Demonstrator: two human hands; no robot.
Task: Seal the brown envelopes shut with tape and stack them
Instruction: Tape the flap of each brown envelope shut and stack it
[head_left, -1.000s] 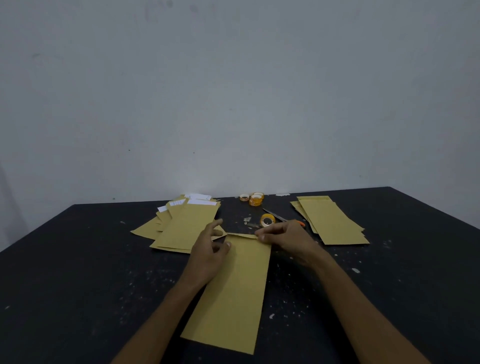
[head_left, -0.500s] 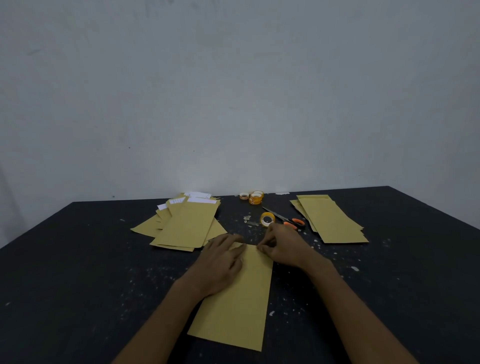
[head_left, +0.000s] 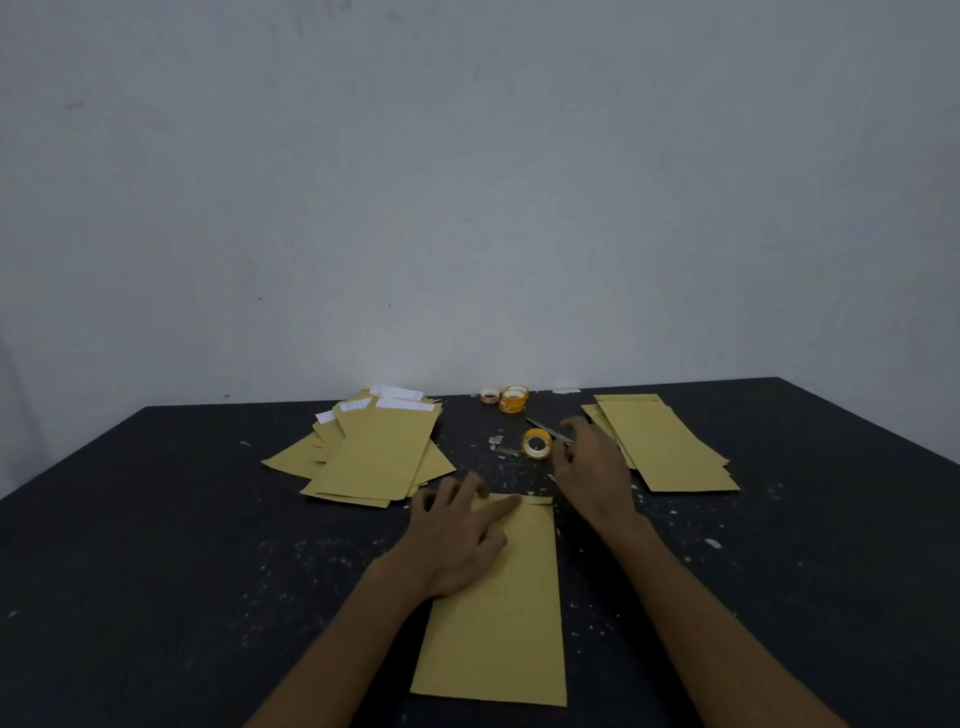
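A brown envelope (head_left: 504, 613) lies lengthwise in front of me on the black table (head_left: 156, 545). My left hand (head_left: 460, 530) rests on its top left part, fingers spread and straight, the forefinger pressing the folded flap at the far edge. My right hand (head_left: 592, 467) hovers just beyond the envelope's top right corner with fingers loosely spread, holding nothing, close to a roll of tape (head_left: 536, 443). Scissors (head_left: 548, 430) lie partly hidden behind that hand.
A loose pile of brown envelopes (head_left: 374, 457) with white paper showing lies at the back left. A neater stack of brown envelopes (head_left: 665, 441) sits at the back right. More tape rolls (head_left: 511, 399) stand near the wall. White specks dot the table.
My right hand has left the envelope's flap and moved up and right toward the tape roll. My left hand has slid onto the flap, and the envelope now lies straighter.
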